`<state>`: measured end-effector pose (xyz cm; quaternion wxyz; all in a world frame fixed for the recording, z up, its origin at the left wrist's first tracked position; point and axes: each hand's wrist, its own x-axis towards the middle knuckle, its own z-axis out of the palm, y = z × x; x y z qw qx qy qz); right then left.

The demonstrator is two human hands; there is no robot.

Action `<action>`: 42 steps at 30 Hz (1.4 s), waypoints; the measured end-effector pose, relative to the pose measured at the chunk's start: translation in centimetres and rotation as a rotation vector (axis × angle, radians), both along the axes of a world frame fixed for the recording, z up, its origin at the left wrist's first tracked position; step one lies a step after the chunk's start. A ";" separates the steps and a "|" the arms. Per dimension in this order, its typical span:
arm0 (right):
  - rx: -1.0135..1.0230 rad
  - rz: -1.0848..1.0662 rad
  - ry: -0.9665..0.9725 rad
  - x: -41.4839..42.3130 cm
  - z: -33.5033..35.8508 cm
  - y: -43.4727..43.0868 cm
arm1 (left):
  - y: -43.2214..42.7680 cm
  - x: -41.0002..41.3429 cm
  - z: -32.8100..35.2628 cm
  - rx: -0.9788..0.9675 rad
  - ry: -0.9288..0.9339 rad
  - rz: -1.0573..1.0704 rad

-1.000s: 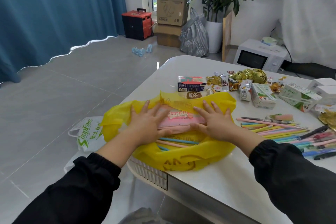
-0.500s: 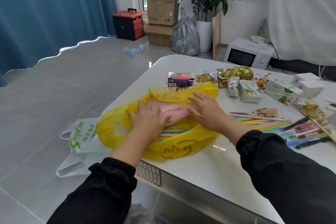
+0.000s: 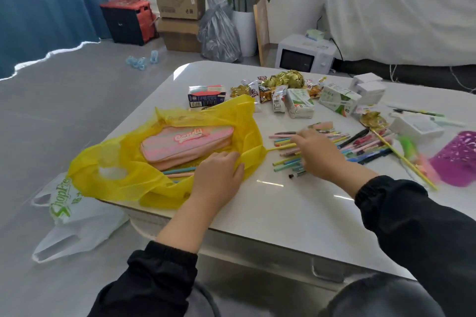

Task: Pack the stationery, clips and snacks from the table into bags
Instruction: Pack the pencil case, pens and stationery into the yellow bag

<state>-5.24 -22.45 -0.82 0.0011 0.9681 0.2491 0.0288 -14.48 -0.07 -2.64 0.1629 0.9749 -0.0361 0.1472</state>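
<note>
A yellow bag (image 3: 121, 183) lies open on the left end of the white table (image 3: 283, 211). Inside it sit a pink pencil case (image 3: 185, 144) and a few coloured pens. My left hand (image 3: 219, 177) grips the bag's near right rim, fingertips tucked out of sight. To the right, my right hand (image 3: 316, 154) arches over the left ends of a loose pile of pens and pencils (image 3: 360, 147), fingers and thumb curled round some of them. Behind the pile lie wrapped snacks (image 3: 280, 82), small drink cartons (image 3: 300, 104) and a dark box (image 3: 206, 95).
A purple mesh pen holder (image 3: 456, 157) lies at the table's right edge, with white boxes (image 3: 368, 87) behind it. A white shopping bag (image 3: 72, 213) lies on the floor below the table's left corner. Cardboard boxes, a plant and a microwave stand at the back.
My right hand left the pencil case in the bag and moved right onto the pen pile. My left hand slid from the case to the bag's near rim. The view turned right.
</note>
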 end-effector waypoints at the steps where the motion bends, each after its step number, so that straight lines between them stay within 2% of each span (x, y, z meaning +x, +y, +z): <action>1: -0.046 0.001 -0.022 0.1 -0.2 -0.9 | -0.2 -0.1 -0.1 0.026 -0.023 -0.026; 5: -0.159 0.024 -0.032 0.2 -0.5 -3.3 | -0.4 -0.4 -0.3 0.093 -0.100 -0.055; 19: -0.273 0.110 -0.096 -0.1 -1.8 -4.4 | -0.4 -0.3 -0.5 0.003 -0.145 -0.078; 31: -0.280 0.117 0.212 1.0 -0.6 -3.3 | 0.1 -0.3 -0.7 -0.037 -0.162 -0.078; 39: -0.474 0.195 0.188 1.6 -0.7 -1.8 | 0.2 -0.5 -0.7 -0.027 -0.147 -0.091; 42: -0.468 0.209 0.149 1.2 -0.9 -1.6 | 0.3 -0.6 -0.5 -0.022 -0.144 -0.090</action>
